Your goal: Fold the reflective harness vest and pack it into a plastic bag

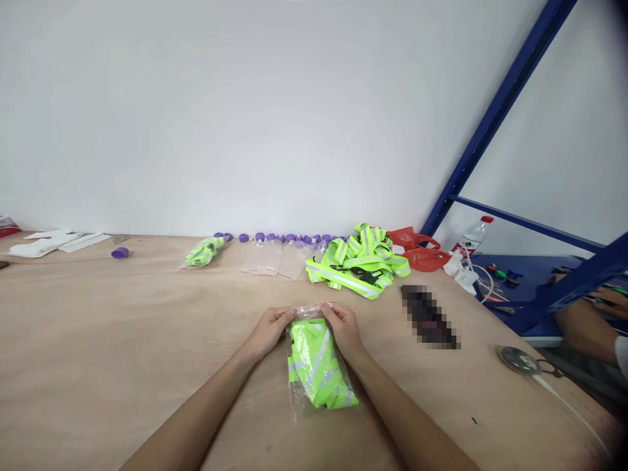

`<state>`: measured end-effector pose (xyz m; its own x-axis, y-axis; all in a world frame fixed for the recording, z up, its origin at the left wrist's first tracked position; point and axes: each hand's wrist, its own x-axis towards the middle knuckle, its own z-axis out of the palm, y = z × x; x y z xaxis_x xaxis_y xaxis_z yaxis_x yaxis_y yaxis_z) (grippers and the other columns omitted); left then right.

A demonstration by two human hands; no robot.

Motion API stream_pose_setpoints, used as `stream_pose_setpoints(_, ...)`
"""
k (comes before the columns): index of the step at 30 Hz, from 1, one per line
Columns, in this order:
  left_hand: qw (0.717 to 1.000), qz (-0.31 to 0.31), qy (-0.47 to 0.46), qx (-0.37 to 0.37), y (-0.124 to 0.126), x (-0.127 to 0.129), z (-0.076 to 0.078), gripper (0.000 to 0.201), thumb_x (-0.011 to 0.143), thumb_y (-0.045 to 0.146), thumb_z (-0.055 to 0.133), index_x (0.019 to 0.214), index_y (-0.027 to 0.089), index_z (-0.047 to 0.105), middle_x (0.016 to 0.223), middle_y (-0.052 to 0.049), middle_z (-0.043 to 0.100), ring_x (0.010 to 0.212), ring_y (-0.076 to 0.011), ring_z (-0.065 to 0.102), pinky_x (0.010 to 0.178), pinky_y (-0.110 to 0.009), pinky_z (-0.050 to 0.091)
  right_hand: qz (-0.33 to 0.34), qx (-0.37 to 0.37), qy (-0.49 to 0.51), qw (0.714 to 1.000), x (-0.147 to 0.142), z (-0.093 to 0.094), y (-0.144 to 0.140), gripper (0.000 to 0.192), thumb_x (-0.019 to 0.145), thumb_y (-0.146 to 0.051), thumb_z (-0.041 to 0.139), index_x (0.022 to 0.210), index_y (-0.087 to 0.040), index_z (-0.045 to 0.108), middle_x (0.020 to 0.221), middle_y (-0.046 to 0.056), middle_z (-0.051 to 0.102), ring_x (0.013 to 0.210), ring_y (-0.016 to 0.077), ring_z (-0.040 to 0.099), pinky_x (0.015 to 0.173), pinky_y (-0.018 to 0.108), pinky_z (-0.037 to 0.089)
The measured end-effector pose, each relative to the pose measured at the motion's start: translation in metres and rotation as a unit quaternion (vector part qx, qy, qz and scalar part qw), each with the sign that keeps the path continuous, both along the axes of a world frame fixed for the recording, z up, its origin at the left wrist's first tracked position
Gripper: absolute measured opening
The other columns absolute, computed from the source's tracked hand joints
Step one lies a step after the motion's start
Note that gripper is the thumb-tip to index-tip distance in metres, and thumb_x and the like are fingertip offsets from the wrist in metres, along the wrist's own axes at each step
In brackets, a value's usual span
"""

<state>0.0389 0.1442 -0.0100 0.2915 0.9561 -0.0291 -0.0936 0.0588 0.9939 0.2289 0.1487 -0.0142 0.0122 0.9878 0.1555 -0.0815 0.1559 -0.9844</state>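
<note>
A clear zip bag (pixel 296 409) lies on the table in front of me, with a folded neon-yellow reflective strap (pixel 318 366) inside it. My left hand (pixel 273 329) pinches the bag's top left corner between thumb and fingers. At the top right corner my right hand (pixel 342 327) grips the same edge. Between the two hands the zip strip runs across the bag; whether it is sealed along its whole length I cannot tell. Beyond my hands sits a loose heap of similar reflective straps (pixel 366 258) with black buckles.
Flat clear bags (pixel 262 258) and a filled bag (pixel 203 252) lie toward the wall, near several purple rolls (pixel 260 237). A pixelated dark object (pixel 432 320) and a round device with a cable (pixel 517 360) are at right, by a blue rack (pixel 490 111). Another person's arm (pixel 586 327) shows beyond.
</note>
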Motion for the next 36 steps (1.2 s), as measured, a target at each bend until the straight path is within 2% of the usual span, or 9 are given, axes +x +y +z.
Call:
stream_pose_setpoints(5,1.000,0.002,0.015,0.013,0.001,-0.002,-0.002,0.047,0.079,0.060,0.070,0.067,0.014,0.072,0.057,-0.001,0.060,0.057,-0.0165,0.048,0.055,-0.027,0.032,0.000,-0.010,0.014,1.000,-0.001,-0.002,0.001,0.039,0.077,-0.053,0.071,0.062,-0.018,0.065,0.064,0.000,0.058,0.064,0.0160,0.048,0.061,0.028,0.038)
stream_pose_setpoints(12,1.000,0.004,0.020,0.020,0.000,-0.001,0.001,0.052,0.082,0.061,0.067,0.061,0.014,0.067,0.053,0.001,0.054,0.052,-0.0123,0.040,0.055,-0.026,0.028,0.013,-0.020,0.024,0.999,-0.001,-0.001,0.001,0.039,0.075,-0.054,0.074,0.066,-0.018,0.067,0.069,0.001,0.061,0.067,0.0165,0.051,0.063,0.028,0.041)
stream_pose_setpoints(21,0.999,-0.014,0.024,0.026,-0.001,0.000,0.004,0.051,0.079,0.063,0.068,0.074,0.012,0.076,0.065,-0.004,0.069,0.059,-0.0177,0.054,0.061,-0.028,0.039,0.018,-0.022,0.028,0.999,-0.002,-0.002,0.002,0.047,0.071,-0.063,0.075,0.067,-0.018,0.069,0.067,0.002,0.063,0.065,0.0170,0.051,0.061,0.028,0.041)
stream_pose_setpoints(25,0.999,-0.022,0.023,0.036,-0.002,0.001,0.006,0.051,0.079,0.063,0.069,0.082,0.013,0.080,0.080,-0.008,0.077,0.071,-0.0231,0.063,0.072,-0.032,0.047,0.018,-0.022,0.034,0.999,-0.002,-0.002,0.002,0.047,0.072,-0.064,0.074,0.064,-0.018,0.066,0.062,0.000,0.058,0.061,0.0151,0.046,0.058,0.028,0.039)
stream_pose_setpoints(30,0.998,-0.016,0.035,0.049,-0.004,0.001,0.008,0.049,0.079,0.061,0.069,0.084,0.013,0.081,0.082,-0.009,0.078,0.073,-0.0253,0.066,0.073,-0.033,0.049,0.038,-0.026,0.043,0.998,-0.003,0.001,-0.001,0.042,0.071,-0.059,0.076,0.065,-0.019,0.067,0.061,-0.001,0.058,0.058,0.0143,0.046,0.057,0.028,0.039)
stream_pose_setpoints(36,0.996,-0.024,0.051,0.063,-0.009,0.000,0.015,0.046,0.079,0.058,0.070,0.090,0.015,0.083,0.079,-0.007,0.078,0.072,-0.0252,0.067,0.071,-0.033,0.050,0.045,-0.033,0.052,0.997,-0.002,0.000,0.001,0.040,0.068,-0.057,0.080,0.066,-0.018,0.072,0.065,0.002,0.064,0.063,0.0164,0.054,0.060,0.028,0.042)
